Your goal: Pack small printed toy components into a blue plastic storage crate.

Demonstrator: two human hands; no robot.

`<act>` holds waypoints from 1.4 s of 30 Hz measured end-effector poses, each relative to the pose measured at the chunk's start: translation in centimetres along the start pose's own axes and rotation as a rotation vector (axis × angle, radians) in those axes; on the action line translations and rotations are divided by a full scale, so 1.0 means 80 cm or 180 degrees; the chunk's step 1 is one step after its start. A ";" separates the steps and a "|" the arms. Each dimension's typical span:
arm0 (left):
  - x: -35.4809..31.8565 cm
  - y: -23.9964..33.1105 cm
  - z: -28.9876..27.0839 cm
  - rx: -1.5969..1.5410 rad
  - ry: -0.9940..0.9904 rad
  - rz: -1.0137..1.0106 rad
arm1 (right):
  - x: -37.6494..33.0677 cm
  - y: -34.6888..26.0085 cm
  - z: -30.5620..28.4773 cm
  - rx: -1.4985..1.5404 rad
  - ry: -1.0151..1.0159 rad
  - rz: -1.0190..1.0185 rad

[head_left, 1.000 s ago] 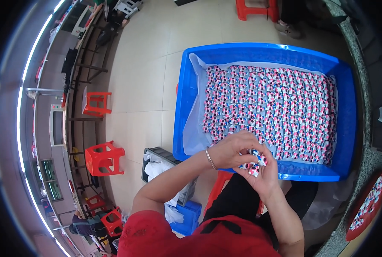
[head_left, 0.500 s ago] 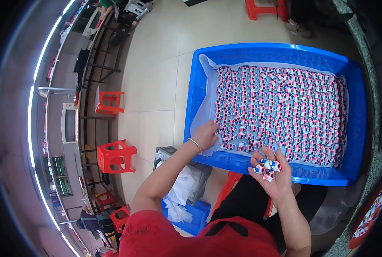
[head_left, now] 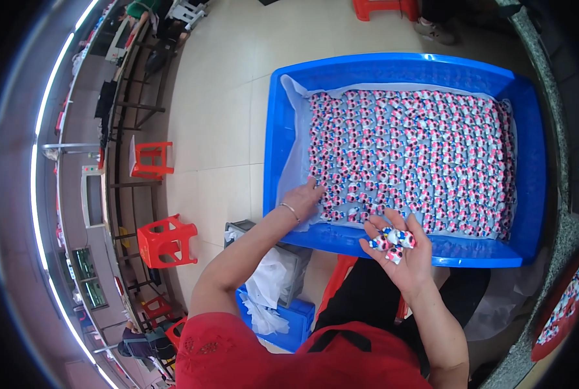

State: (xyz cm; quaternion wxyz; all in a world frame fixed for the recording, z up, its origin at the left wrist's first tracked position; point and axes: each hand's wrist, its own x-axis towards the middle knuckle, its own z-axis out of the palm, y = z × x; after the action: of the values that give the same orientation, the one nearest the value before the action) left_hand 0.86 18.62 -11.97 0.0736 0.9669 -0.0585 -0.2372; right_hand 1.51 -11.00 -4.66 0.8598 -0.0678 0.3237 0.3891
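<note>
A pale tiled floor [head_left: 218, 123] carries nearly everything here. At about one o'clock from the picture's middle sits a big blue tray [head_left: 273, 155], its rim bent by the lens; a white plastic liner [head_left: 294, 175] covers its bottom, and rows of small pink-and-white figures [head_left: 419, 155] lie packed on that liner, touching one another. At nine o'clock two red plastic stools [head_left: 165, 240] stand on the tiles, well apart from the tray, one above the other. At six o'clock a small blue bin [head_left: 283, 324] rests on the floor with crumpled white plastic bags [head_left: 266, 285] in it, just beside a grey box [head_left: 244, 228].
</note>
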 end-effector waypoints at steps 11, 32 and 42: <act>-0.060 0.204 -0.107 -0.1192 0.1087 0.1402 | 0.021 0.022 -0.002 -0.0479 -0.0339 -0.0592; -0.050 0.214 -0.099 -0.2592 0.0988 0.1119 | 0.025 0.019 -0.003 -0.0812 0.0123 -0.1472; -0.043 0.003 -0.030 -0.1418 -0.0034 0.0222 | 0.018 -0.005 0.005 -0.0031 -0.0265 -0.0759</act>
State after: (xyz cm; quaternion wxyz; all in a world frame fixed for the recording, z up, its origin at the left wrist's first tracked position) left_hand -1.06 19.13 -8.28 0.2932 0.9229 -0.0384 -0.2467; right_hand 2.64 -10.23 -5.28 0.9123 -0.0937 0.2754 0.2882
